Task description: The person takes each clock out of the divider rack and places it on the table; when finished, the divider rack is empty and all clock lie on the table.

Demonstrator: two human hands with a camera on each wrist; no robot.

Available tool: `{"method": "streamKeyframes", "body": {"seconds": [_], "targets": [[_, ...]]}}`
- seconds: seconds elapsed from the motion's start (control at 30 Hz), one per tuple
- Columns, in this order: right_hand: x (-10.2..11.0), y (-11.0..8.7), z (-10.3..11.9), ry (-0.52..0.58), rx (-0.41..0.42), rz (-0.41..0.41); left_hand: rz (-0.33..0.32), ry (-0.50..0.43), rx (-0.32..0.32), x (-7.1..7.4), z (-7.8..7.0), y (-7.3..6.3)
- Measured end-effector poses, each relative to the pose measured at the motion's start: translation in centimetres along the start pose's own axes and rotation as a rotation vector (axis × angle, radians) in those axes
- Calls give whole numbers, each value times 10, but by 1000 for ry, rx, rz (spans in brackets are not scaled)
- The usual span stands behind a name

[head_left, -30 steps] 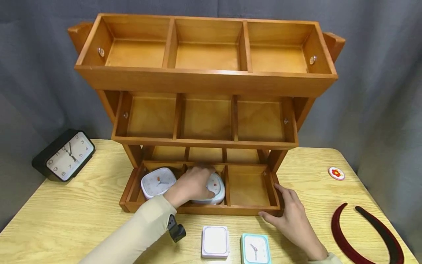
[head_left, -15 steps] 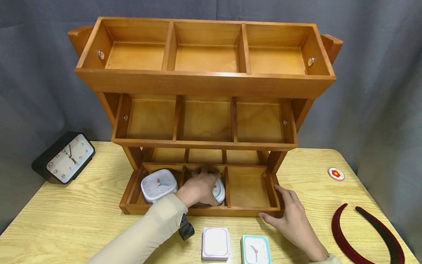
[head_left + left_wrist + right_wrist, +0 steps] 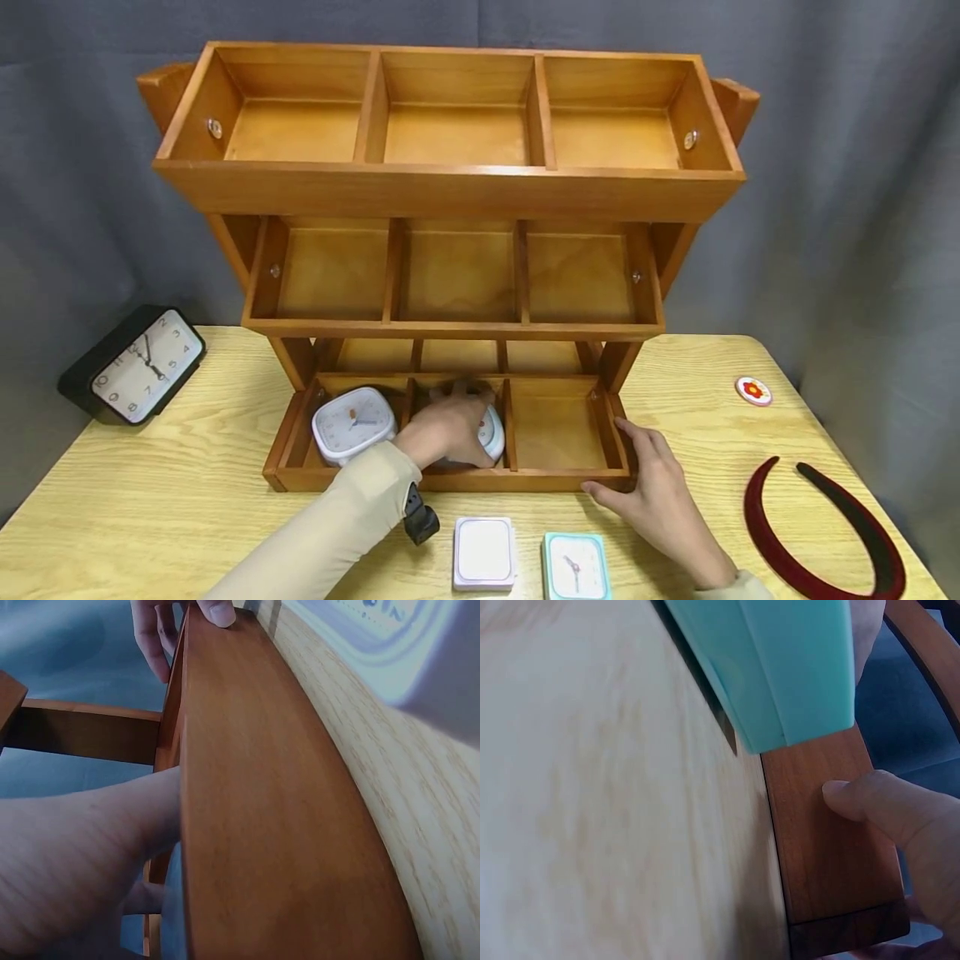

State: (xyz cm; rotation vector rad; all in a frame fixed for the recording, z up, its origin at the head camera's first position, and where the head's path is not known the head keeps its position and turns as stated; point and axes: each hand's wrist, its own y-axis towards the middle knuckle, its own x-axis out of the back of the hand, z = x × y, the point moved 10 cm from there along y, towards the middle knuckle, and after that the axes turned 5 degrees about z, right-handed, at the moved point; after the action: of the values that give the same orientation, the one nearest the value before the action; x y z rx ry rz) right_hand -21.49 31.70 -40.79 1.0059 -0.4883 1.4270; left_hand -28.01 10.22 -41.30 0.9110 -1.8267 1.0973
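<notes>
In the head view my left hand (image 3: pixel 450 429) reaches into the middle compartment of the bottom tray of a wooden three-tier organizer (image 3: pixel 450 482). Its fingers and thumb straddle a rounded white and pale blue clock (image 3: pixel 491 433), mostly covered by the hand. A similar rounded white clock (image 3: pixel 352 423) leans in the compartment to the left. My right hand (image 3: pixel 652 492) grips the tray's front right corner, thumb on the front board and fingers along the side. The right wrist view shows that thumb (image 3: pixel 862 796) flat on the wood.
A small lilac square clock (image 3: pixel 483 552) and a teal one (image 3: pixel 576 567) lie before the organizer. A black clock (image 3: pixel 146 367) stands at the left. At the right are a round flower badge (image 3: pixel 753 391) and a dark red horseshoe-shaped band (image 3: pixel 768 537).
My left hand has shifted right and slightly toward me over the middle clock, covering more of it. My right hand keeps its hold on the corner. The head view has shifted a little.
</notes>
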Motion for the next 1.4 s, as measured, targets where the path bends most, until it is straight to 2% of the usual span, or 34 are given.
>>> {"method": "streamKeyframes", "body": {"seconds": [0.17, 0.43, 0.53, 0.8, 0.93, 1.07, 1.3, 1.4], "targets": [[-2, 1, 0, -4, -5, 4, 4, -8, 15, 0, 3, -1], [0, 2, -2, -14, -17, 13, -44, -26, 21, 4, 2, 1], [-1, 2, -1, -12, -11, 14, -62, -38, 5, 7, 3, 1], [0, 3, 3, -15, 4, 10, -81, -38, -38, 29, -3, -10], [0, 3, 4, -14, 9, 7, -115, -15, -89, 43, -12, -24], [-2, 3, 4, -10, 9, 14, -160, 17, -155, 52, -19, -48], [2, 0, 4, -19, 23, -24, -188, 59, -208, 52, -23, -88], [0, -1, 2, -7, 13, -9, -204, 56, -239, 51, -22, -106]]}}
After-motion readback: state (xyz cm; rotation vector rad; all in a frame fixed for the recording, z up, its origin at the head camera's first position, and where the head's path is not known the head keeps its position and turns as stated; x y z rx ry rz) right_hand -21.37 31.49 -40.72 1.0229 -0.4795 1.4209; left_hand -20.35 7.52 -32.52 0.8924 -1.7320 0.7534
